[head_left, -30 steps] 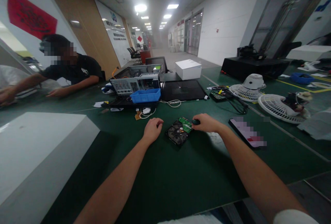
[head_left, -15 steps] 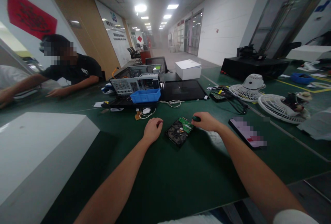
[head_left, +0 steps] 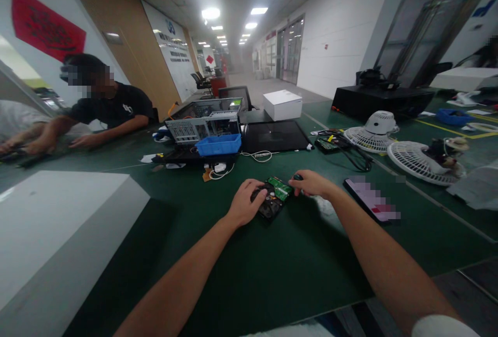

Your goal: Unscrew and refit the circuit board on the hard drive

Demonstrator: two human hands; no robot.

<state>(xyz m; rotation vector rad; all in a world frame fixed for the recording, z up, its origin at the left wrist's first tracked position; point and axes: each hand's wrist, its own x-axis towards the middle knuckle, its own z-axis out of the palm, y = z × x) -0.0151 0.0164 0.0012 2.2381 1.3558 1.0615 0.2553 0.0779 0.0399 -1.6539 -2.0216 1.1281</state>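
A hard drive [head_left: 272, 207] lies on the green table in front of me, its green circuit board [head_left: 279, 188] facing up. My left hand [head_left: 247, 203] grips the drive's left side, thumb across the top and fingers around the far left edge. Closed at the drive's right edge, my right hand [head_left: 311, 183] holds what looks like a screwdriver [head_left: 298, 177]. Only its dark green, rounded handle end shows; the fingers hide the rest.
Beyond the drive stand an open computer case [head_left: 206, 121], a blue bin [head_left: 219, 144] and a dark flat panel [head_left: 276, 135]. A phone [head_left: 371, 201] and fan parts [head_left: 424, 163] lie to the right. A large white box [head_left: 78, 223] occupies the left; another person [head_left: 112, 108] sits beyond.
My left hand has moved right, from beside the hard drive onto its left side. My right hand has shifted slightly, and the handle in it is tilted differently. The other person's arm has drawn in.
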